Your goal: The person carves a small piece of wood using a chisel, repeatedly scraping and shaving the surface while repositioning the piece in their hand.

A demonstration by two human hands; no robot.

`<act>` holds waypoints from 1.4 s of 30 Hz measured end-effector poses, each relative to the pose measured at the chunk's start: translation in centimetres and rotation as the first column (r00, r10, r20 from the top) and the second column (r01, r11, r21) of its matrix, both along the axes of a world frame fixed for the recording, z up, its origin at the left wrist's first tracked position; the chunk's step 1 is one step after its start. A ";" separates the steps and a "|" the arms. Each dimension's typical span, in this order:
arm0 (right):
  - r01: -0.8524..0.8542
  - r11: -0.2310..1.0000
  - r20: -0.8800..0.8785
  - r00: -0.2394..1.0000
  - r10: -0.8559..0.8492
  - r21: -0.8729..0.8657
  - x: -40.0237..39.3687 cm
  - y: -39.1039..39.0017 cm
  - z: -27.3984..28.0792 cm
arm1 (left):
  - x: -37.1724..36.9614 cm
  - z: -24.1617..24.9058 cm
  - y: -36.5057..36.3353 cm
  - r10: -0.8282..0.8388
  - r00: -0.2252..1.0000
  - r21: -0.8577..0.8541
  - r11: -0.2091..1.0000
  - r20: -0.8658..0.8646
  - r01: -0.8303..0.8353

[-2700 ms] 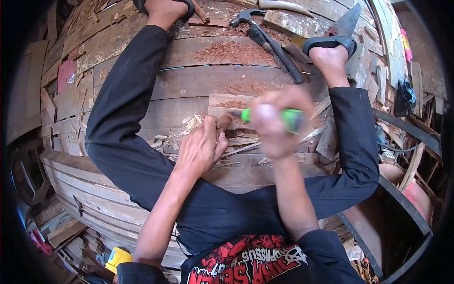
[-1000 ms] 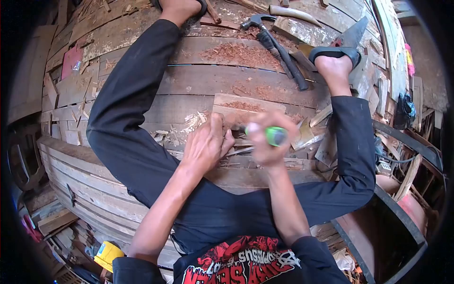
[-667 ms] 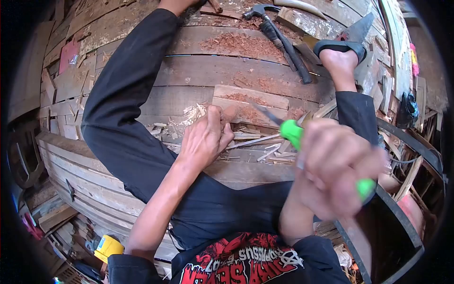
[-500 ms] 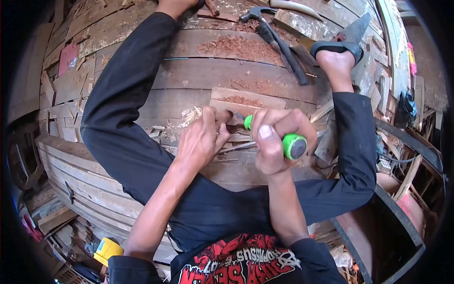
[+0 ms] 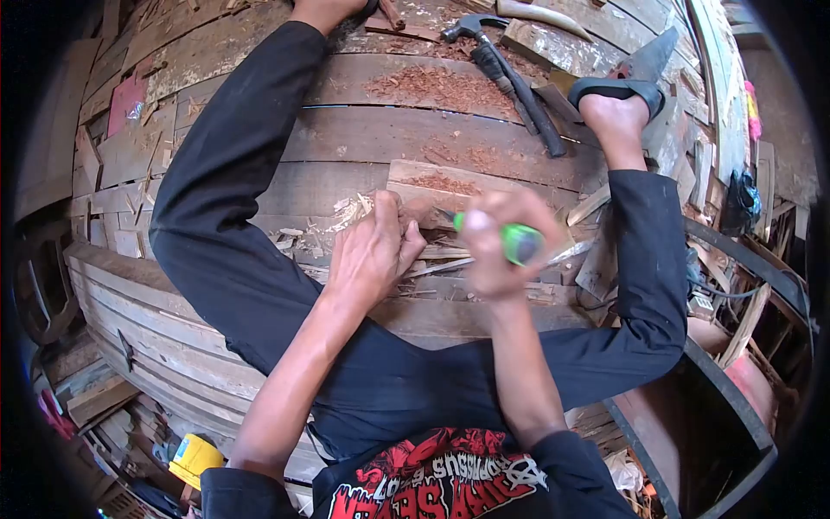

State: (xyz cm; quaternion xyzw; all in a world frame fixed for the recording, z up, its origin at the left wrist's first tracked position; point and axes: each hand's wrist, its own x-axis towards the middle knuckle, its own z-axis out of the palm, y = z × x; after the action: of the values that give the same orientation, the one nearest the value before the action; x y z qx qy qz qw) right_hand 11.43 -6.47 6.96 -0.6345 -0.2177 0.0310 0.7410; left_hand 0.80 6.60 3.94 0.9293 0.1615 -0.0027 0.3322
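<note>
My left hand [image 5: 372, 251] is closed around a small reddish-brown wooden piece [image 5: 419, 214], whose far end shows past the fingers. My right hand [image 5: 504, 244], blurred by motion, is wrapped round a green-handled tool [image 5: 521, 244] with a dark butt end. The tool's thin dark tip [image 5: 445, 213] points left at the wooden piece, and whether they touch is hard to tell. Just beyond both hands lies a flat board [image 5: 484, 186] with reddish shavings on it. Pale shavings [image 5: 353, 210] lie beside my left hand.
A hammer [image 5: 519, 86] lies on the plank floor [image 5: 363, 134] beyond the board, near reddish sawdust [image 5: 432, 86]. A saw [image 5: 650, 65] is by the sandaled right foot [image 5: 616, 112]. A yellow container [image 5: 196, 458] stands at the lower left, a metal frame [image 5: 735, 415] at the right.
My right hand has shifted slightly left and up with the green tool, which now lies more level. More of the wooden piece shows. My left hand has barely moved.
</note>
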 end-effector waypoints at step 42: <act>-0.177 0.902 0.048 0.984 0.172 0.393 2.0 0.3 5.5 | -0.5 0.0 -0.6 0.008 0.999 0.043 0.999 -0.050 -0.006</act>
State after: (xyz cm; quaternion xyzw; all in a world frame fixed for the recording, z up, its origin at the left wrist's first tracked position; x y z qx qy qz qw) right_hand 13.43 -6.19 12.42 -0.4497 -0.2800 0.0486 0.8468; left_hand 0.31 5.96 3.92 0.9353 0.1732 -0.0215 0.3079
